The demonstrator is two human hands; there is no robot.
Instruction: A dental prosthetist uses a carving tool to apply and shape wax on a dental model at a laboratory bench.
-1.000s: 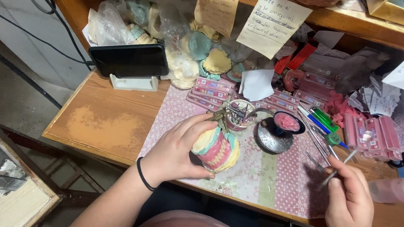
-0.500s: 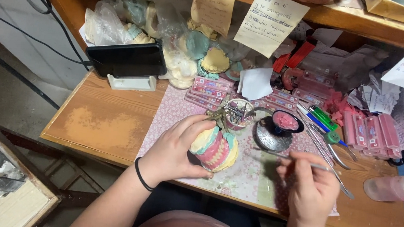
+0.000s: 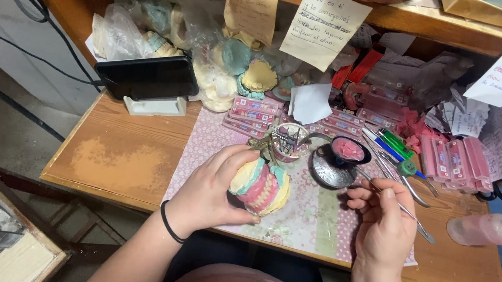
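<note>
Far left on the wooden tabletop, a black phone leans in a white stand, screen tilted toward the seated person.

Left hand, with a black band at the wrist, has its grip closed around a rounded, pastel-striped clay figure, fingers over the top and thumb beneath. The figure rests on the pink floral paper mat, likely steadied there for detail work.

Beside it stand a small cup of tools and a shallow black dish of pink paste on a round metal lid, within easy reach.

Right hand pinches a thin metal modelling tool pen-fashion, just right of the figure, not touching it.

A pink-tinted plastic bottle lies far right.
</note>
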